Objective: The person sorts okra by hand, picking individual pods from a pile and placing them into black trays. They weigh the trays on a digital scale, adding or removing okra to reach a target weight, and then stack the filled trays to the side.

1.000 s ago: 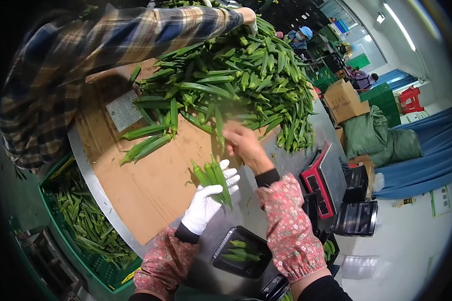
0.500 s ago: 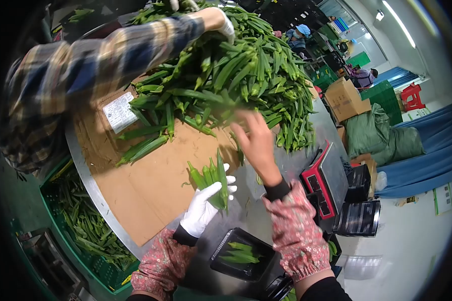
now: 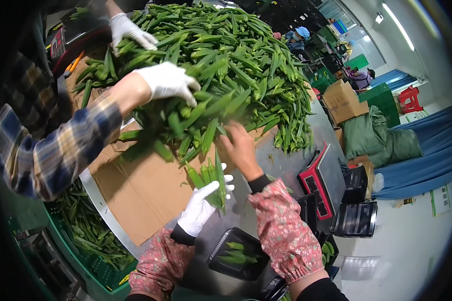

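Note:
My left hand (image 3: 200,206), in a white glove, holds several green okra pods (image 3: 209,180) upright between thumb and fingers above the cardboard's edge. Bare and partly bent, my right hand (image 3: 240,148) is at the lower edge of the big okra pile (image 3: 256,65); its fingertips meet the pods, and whether it grips one cannot be made out. A black tray (image 3: 239,271) with a few okra pods (image 3: 238,253) lies below, between my forearms. A co-worker's white-gloved hands (image 3: 171,83) are on the pile at upper left, with pods blurred by motion beneath them.
Brown cardboard (image 3: 135,193) covers part of the metal table. A red scale (image 3: 320,183) stands to the right, near black trays (image 3: 355,219). A green crate (image 3: 93,241) of okra is at lower left. Cardboard boxes (image 3: 342,101), green sacks and other people are farther back.
The co-worker's arm has moved down and left, and both gloved hands now show on the pile. Pods have shifted over the cardboard. My right hand has moved slightly left and down.

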The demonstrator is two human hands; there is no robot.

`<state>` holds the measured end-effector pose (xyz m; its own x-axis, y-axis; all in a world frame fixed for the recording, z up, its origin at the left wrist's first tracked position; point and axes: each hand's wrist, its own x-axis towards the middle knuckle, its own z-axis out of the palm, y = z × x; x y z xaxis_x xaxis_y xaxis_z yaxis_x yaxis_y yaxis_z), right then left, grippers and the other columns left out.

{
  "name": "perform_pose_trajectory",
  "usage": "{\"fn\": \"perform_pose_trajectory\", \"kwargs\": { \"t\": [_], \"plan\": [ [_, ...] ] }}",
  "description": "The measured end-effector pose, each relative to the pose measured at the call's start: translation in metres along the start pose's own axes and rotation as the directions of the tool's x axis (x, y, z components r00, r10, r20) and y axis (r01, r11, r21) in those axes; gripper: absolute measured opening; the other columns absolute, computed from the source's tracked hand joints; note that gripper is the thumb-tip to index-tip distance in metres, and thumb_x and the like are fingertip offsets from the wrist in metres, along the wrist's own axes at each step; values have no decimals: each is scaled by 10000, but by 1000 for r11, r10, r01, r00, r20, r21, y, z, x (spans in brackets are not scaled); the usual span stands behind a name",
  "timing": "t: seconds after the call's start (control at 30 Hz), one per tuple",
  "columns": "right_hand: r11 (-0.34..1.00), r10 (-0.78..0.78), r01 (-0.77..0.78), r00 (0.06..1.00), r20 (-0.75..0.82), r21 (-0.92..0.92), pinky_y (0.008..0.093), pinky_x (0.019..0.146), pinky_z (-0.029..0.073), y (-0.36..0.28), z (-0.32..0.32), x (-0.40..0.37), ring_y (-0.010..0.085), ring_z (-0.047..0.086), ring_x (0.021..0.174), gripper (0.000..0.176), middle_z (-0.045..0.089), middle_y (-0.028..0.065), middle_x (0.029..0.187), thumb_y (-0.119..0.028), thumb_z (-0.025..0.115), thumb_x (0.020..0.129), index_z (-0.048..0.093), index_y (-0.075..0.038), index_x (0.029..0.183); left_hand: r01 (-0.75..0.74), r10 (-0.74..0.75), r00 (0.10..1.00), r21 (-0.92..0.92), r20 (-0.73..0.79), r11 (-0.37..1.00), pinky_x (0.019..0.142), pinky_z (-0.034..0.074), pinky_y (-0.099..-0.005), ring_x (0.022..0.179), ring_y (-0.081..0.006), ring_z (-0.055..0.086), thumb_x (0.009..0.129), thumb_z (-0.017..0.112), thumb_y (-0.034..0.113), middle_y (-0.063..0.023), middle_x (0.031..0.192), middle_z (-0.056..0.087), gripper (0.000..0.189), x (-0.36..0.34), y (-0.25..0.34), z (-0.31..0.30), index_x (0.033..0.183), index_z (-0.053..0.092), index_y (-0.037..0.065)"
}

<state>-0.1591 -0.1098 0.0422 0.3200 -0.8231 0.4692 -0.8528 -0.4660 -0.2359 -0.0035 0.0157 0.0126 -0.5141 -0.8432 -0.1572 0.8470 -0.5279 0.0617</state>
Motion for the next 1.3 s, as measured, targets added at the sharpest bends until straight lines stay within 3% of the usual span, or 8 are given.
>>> {"fn": "perform_pose_trajectory", "kwargs": {
  "t": [0.13, 0.2, 0.4, 0.63, 0.87, 0.9, 1.0, 1.3],
  "plan": [
    [386, 590, -755, 644, 488, 530, 357, 743, 583, -11, -55, -42, 262, 696, 907, 282, 653, 210, 1179, -133, 655, 901, 607, 47, 1112, -1, 0, 1000, 46, 1, 999, 813, 584, -362, 1024, -272, 659, 954, 544, 55, -188, 1224, 609, 526, -1, -2, 1, 1454, 384, 9],
    [-235, 564, -627, 534, 630, 743, 330, 752, 601, -16, -82, -67, 236, 696, 915, 260, 643, 223, 1183, -123, 628, 931, 615, 81, 1091, 3, -5, 1000, 79, 17, 997, 826, 565, -345, 1033, -265, 654, 951, 570, 75, -177, 1234, 611, 527, 0, -5, -1, 1446, 405, 8],
    [-527, 611, -287, 527, 591, 800, 368, 836, 604, -41, -130, -129, 316, 687, 954, 263, 620, 258, 1201, -111, 571, 964, 577, 97, 1124, 79, -78, 997, 186, -13, 979, 831, 585, -387, 1057, -309, 651, 927, 568, 20, -183, 1250, 594, 497, -7, -20, 1, 1401, 421, -17],
    [-348, 640, -424, 544, 542, 836, 378, 866, 570, -93, -153, -159, 296, 662, 1039, 270, 593, 210, 1277, -80, 575, 960, 559, 55, 1194, 109, -113, 993, 94, 33, 990, 920, 549, -350, 1108, -251, 629, 913, 532, -63, -169, 1253, 593, 434, -37, -37, 39, 1338, 462, -16],
    [811, 495, -514, 857, 139, 280, 310, 757, 513, -137, -158, -177, 190, 652, 910, 337, 662, 114, 1063, -151, 697, 896, 616, -1, 1187, 171, -171, 985, 191, -15, 967, 945, 522, -341, 1112, -218, 617, 888, 579, -52, -132, 1268, 601, 497, -74, -45, 24, 1370, 461, -18],
    [834, 480, -499, 867, 137, 234, 390, 793, 501, -145, -161, -177, 359, 634, 911, 311, 645, 187, 1027, -166, 694, 872, 633, -22, 1142, 167, -165, 986, 230, -24, 959, 936, 527, -339, 1094, -214, 624, 887, 584, -49, -126, 1247, 609, 489, -79, -43, 27, 1361, 469, -19],
    [842, 478, -486, 873, 93, 235, 299, 679, 481, -146, -151, -188, 168, 615, 774, 294, 664, 82, 916, -202, 705, 897, 643, -11, 1112, 159, -152, 987, 338, -47, 928, 911, 540, -339, 1046, -206, 643, 887, 596, -40, -117, 1196, 630, 461, -93, -37, 40, 1336, 491, -22],
    [-91, 568, -657, 583, 581, 749, 249, 632, 515, -172, -194, -192, 105, 613, 678, 256, 649, 60, 857, -220, 629, 966, 588, 4, 1083, 208, -224, 975, 408, -10, 889, 944, 540, -399, 1112, -281, 625, 901, 628, 48, -173, 1249, 597, 497, -139, -28, 84, 1359, 458, -46]
  ]
}}
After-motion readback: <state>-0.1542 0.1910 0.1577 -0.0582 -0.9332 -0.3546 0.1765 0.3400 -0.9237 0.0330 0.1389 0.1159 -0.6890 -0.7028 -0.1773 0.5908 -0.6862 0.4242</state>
